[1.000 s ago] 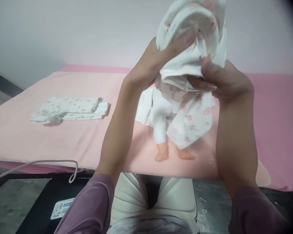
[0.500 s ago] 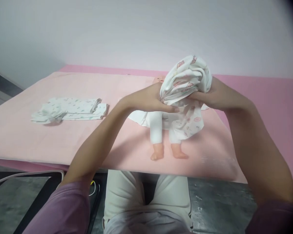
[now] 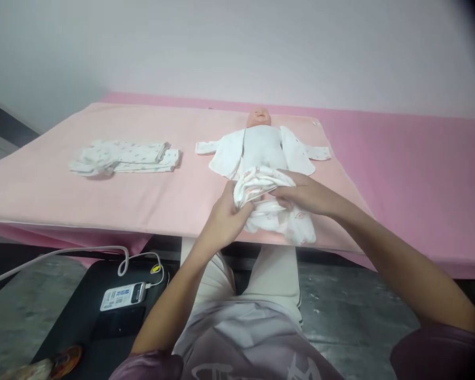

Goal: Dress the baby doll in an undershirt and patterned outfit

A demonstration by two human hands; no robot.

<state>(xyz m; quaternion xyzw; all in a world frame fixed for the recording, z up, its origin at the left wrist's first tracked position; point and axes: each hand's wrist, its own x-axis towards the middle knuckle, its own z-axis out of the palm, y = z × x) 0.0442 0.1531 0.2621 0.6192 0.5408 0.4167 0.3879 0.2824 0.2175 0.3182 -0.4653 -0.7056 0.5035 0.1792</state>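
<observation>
Our left hand (image 3: pixel 227 217) and right hand (image 3: pixel 303 192) curl their fingers closed on the bunched garment (image 3: pixel 263 182) above the doll's (image 3: pixel 262 145) legs, by the table's (image 3: pixel 142 200) near edge; its long axis slants, loose end pointing right and nearward.

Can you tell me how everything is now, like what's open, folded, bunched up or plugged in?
Doll: lying face up, feet hidden.
White jacket: open in front, sleeves spread.
Patterned garment: bunched up.
Left hand: fingers gripping it.
Right hand: fingers gripping it too.
Other clothes: folded, lying flat.
White gadget: plugged in.
Pink sheet: spread out.
</observation>
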